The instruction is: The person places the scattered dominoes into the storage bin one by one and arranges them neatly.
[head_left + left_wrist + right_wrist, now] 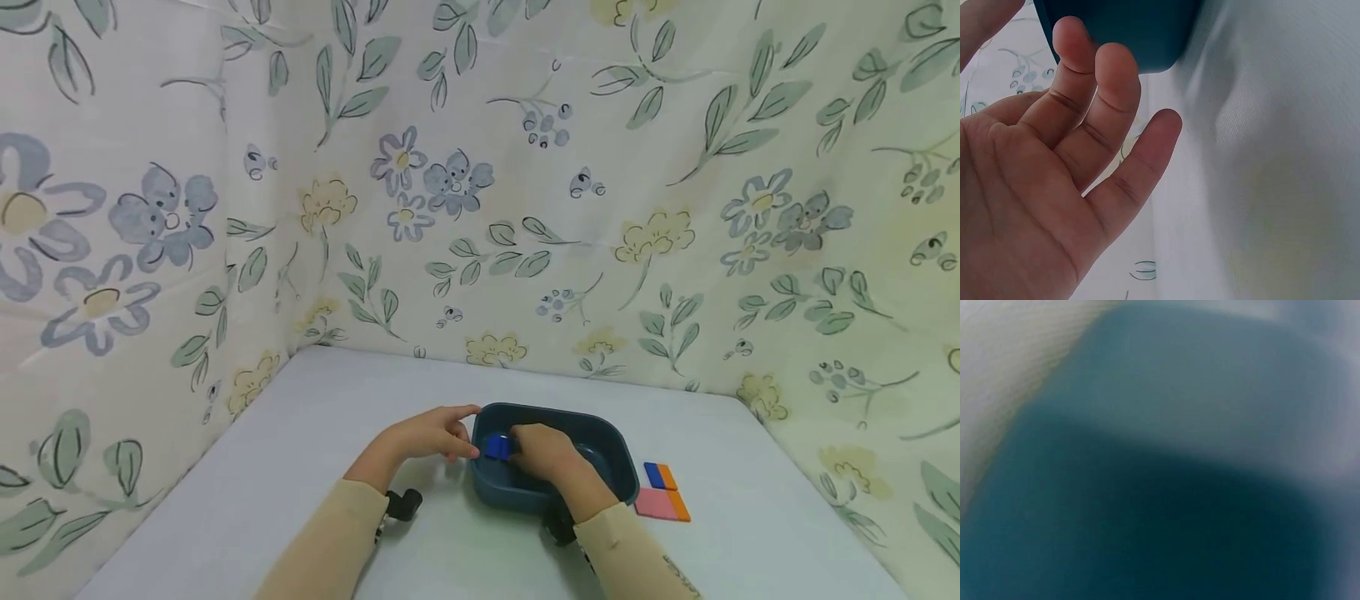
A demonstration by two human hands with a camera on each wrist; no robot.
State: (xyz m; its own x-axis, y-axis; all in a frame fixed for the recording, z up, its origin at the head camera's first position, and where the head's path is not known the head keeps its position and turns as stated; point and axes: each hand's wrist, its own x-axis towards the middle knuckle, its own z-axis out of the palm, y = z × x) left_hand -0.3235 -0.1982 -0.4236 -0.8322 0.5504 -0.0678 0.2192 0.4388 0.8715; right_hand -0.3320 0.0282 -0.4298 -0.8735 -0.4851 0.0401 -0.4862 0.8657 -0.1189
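A dark teal bin (555,497) stands on the white table, with blue pieces (492,447) at the left end inside it. My right hand (546,450) reaches down into the bin, its curled thumb and fingers pinching the right side of one blue piece. Outside the left wall, my left hand (431,435) has its index finger and thumb right at the rim. The other fingers of that hand are loosely bent with nothing in them, as the left wrist view shows. Only the blurred bin wall (1191,394) fills the right wrist view; the right fingers are hidden there.
Right of the bin, flat coloured tiles lie together on the white table (360,392): a blue one (654,476), a pink one (655,503) and orange ones (678,505). Floral cloth (480,292) hangs behind the table and along its sides.
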